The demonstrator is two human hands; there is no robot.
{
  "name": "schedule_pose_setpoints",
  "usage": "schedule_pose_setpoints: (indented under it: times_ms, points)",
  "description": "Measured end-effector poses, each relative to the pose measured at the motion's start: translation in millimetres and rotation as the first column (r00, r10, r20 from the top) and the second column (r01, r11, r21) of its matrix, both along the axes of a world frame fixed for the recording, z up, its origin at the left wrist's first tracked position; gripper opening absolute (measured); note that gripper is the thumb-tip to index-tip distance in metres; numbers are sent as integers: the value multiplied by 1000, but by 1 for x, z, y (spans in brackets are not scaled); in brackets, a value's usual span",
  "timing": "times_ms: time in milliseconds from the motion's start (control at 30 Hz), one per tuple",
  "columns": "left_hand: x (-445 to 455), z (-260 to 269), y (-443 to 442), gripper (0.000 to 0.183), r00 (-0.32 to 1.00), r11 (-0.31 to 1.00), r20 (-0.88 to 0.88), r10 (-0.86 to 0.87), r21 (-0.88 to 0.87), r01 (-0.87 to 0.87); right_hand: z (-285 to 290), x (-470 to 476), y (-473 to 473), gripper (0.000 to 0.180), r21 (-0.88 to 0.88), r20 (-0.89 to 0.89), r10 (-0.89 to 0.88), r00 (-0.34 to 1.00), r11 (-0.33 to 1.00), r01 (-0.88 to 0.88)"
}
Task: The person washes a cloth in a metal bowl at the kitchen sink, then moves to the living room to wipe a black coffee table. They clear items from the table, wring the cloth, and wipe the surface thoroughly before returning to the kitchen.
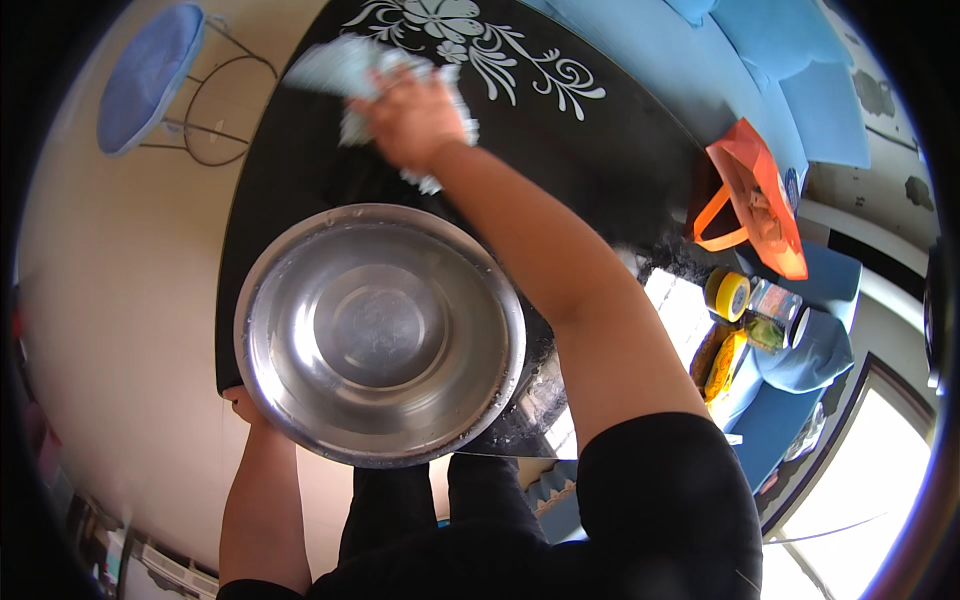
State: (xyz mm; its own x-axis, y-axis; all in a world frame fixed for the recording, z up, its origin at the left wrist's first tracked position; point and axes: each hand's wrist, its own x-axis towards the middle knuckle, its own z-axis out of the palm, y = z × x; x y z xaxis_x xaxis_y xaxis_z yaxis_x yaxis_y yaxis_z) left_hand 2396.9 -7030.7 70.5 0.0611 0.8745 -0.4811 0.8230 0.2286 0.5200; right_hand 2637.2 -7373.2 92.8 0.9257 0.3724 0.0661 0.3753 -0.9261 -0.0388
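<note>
My right hand [415, 116] presses a pale, crumpled cloth [358, 67] against a glossy black tabletop [585, 180] printed with white flowers. Motion blurs the hand and part of the cloth. Closer to my body, a wide stainless steel basin [379, 326] stands at the near left part of the table, with wet-looking drops on its rim. No object shows inside it. My left hand [246, 405] is beside the basin's lower left rim, at the table's corner. The basin hides most of its fingers, so its grip on the rim or the table edge is unclear.
An orange bag [761, 202] stands on the right. Near it are a yellow-lidded jar [726, 294], a clear jar [772, 304] and a yellow packet [724, 367]. A blue sofa [637, 45] borders the far side. A blue-cushioned stool [150, 79] stands left.
</note>
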Motion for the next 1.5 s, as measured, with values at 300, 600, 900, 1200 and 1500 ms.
schedule_pose_setpoints:
  times_ms: [300, 600, 900, 1200, 1500]
  points:
    - [7, -1, -10, 63, 999, 998, 10, -47, 32, 46, -10, -51, -241, 34, -31, 209, -722, 659, 669, 743]
    - [3, 2, -8, 63, 999, 1000, -39, 26, 12, -26, -71, -296, -329, 42, 27, 214, -973, 86, 94, 995]
    - [-1, 2, -9, 63, 999, 1000, -40, 14, 9, -14, -9, -12, -70, 36, 22, 200, -468, 861, 881, 473]
    - [-3, -2, -2, 62, 999, 1000, -30, 18, -4, -18, 36, -184, -121, 40, -132, -580, 140, 802, 956, -262]
    - [-8, 2, 6, 62, 999, 1000, -27, 23, -12, -23, -14, -50, -188, 46, -60, -40, -783, 621, 623, 780]
